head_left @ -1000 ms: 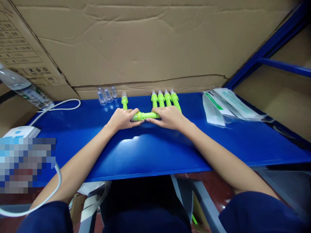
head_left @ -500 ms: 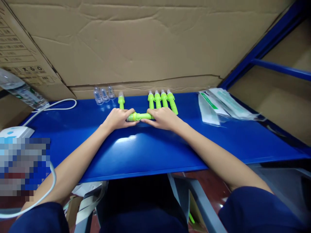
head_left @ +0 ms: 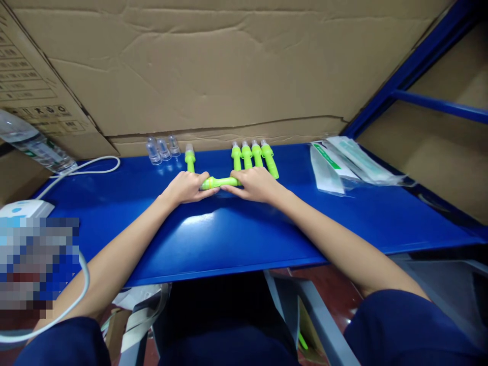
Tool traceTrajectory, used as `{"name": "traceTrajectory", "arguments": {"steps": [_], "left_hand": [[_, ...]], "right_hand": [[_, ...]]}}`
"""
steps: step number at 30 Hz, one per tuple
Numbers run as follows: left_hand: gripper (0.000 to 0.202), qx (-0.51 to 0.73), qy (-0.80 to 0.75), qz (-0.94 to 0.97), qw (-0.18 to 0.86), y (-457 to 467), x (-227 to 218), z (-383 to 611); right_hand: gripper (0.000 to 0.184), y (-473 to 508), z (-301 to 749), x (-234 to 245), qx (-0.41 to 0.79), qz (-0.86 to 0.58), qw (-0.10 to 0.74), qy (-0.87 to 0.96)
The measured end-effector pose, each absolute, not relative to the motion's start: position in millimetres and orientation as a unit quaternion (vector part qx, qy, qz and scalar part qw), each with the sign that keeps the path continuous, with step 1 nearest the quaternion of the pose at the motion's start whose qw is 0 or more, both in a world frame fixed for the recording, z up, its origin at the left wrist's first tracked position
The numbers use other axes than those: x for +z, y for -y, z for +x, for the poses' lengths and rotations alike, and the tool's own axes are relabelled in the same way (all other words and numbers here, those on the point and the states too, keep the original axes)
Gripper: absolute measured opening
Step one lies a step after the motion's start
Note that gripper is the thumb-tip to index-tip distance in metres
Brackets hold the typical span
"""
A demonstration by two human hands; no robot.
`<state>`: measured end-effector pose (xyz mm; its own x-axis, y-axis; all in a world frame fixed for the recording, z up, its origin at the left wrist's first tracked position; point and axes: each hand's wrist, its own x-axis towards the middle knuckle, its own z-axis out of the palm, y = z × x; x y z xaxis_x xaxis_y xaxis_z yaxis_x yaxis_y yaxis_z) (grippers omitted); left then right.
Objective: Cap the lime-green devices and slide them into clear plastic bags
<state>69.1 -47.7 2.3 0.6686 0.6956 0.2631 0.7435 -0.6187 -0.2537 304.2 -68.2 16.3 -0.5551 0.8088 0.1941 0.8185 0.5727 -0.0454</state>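
Between my hands, a lime-green flashlight with a clear head lies level just above the blue table. My left hand is closed round its clear head end, which the fingers partly cover. My right hand grips the other end of the handle. Behind my left hand lies another green flashlight with a frosted clear tip. Several similar green flashlights lie in a row beyond my right hand, clear tips toward the cardboard. To the left, several clear plastic caps stand on the table.
The blue table ends at a cardboard wall. Plastic packets lie at the right. At the left are a water bottle, a white cable and a white box-shaped device. A blue frame bar runs at right.
Both hands keep their hold on the flashlight in nearly the same place. The view has shifted very slightly; nothing else has visibly moved.
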Motion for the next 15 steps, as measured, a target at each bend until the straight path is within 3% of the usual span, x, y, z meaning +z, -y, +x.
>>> {"name": "traceTrajectory", "arguments": {"steps": [7, 15], "left_hand": [[0.056, -0.054, 0.437, -0.889, 0.124, 50, 6, 73], [0.067, -0.153, 0.511, -0.837, 0.123, 52, 13, 75]], "right_hand": [[0.053, 66, 306, 14, -0.056, -0.462, 0.129, 0.876], [0.050, 59, 324, 33, -0.086, -0.517, 0.128, 0.842]]}}
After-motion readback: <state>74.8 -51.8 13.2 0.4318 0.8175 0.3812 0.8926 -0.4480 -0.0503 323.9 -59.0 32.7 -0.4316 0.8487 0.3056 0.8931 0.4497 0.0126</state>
